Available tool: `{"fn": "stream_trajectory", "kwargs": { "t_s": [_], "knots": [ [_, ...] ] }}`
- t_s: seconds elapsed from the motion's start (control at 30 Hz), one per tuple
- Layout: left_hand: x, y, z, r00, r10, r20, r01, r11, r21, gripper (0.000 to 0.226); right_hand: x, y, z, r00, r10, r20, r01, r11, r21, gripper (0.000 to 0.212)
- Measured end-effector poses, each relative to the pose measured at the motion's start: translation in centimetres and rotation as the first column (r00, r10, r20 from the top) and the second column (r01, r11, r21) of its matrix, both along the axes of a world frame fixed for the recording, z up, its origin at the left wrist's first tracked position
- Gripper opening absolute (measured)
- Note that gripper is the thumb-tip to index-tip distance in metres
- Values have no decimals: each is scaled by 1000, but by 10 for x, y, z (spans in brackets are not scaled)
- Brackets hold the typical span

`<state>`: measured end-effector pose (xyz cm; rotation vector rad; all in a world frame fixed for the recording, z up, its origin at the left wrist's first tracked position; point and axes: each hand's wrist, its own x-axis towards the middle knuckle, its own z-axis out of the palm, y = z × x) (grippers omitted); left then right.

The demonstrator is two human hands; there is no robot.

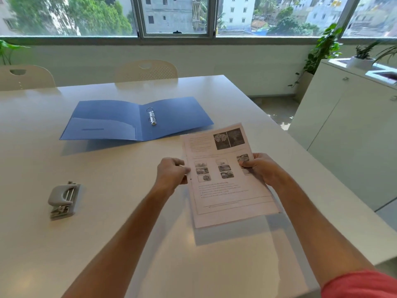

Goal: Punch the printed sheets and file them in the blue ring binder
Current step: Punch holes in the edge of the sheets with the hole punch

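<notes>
Both hands hold the printed sheets (227, 190) a little above the white table (64, 244), tilted slightly. My left hand (171, 174) pinches the left edge, where a small dark punched hole shows just below my thumb. My right hand (261, 167) grips the right edge. The blue ring binder (176, 117) lies open and flat farther back, its metal rings (151, 116) in the middle and a pocket on its left cover. A grey hole punch (63, 200) sits on the table to the left, apart from both hands.
Two cream chairs (147, 70) stand at the table's far edge below a wide window. A white cabinet (348, 134) with potted plants (363, 54) stands to the right, past the table's right edge.
</notes>
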<state>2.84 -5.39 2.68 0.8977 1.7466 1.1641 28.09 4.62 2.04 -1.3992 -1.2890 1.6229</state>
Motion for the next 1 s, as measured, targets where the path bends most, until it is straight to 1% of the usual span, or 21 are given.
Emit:
{"fn": "stream_trajectory", "kwargs": {
  "t_s": [0.07,0.13,0.2,0.3,0.4,0.47,0.67,0.8,0.93,1.0],
  "knots": [
    [14,12,0,996,3,90,-1,1000,-28,23,20,8,-1,1000,6,16,-6,1000,-23,18],
    [28,25,-3,990,1,140,5,999,-42,19,40,17,-3,998,7,61,-4,999,-44,14],
    [44,36,-5,988,6,151,2,999,-49,12,58,24,-4,987,-26,157,34,998,-51,7],
    [66,50,-11,987,2,160,7,999,-53,9,81,32,-5,955,-108,277,115,993,-8,13],
    [87,61,-16,987,-2,158,9,999,-42,9,96,40,-4,928,-165,335,155,986,56,14],
    [98,65,-19,992,-15,126,19,999,-36,8,104,44,-4,913,-196,357,176,980,89,12],
    [112,73,-29,996,-87,3,87,995,-44,11,116,59,-11,847,-243,473,192,969,154,18],
    [111,76,-33,985,-117,-128,114,993,-25,2,117,64,-19,736,-257,626,116,960,257,12],
    [109,78,-33,954,-136,-268,135,991,-23,15,111,62,-17,637,-270,722,49,949,312,3],
    [107,79,-32,934,-149,-324,148,989,-27,21,107,63,-15,589,-268,762,22,949,316,10]
  ]
}}
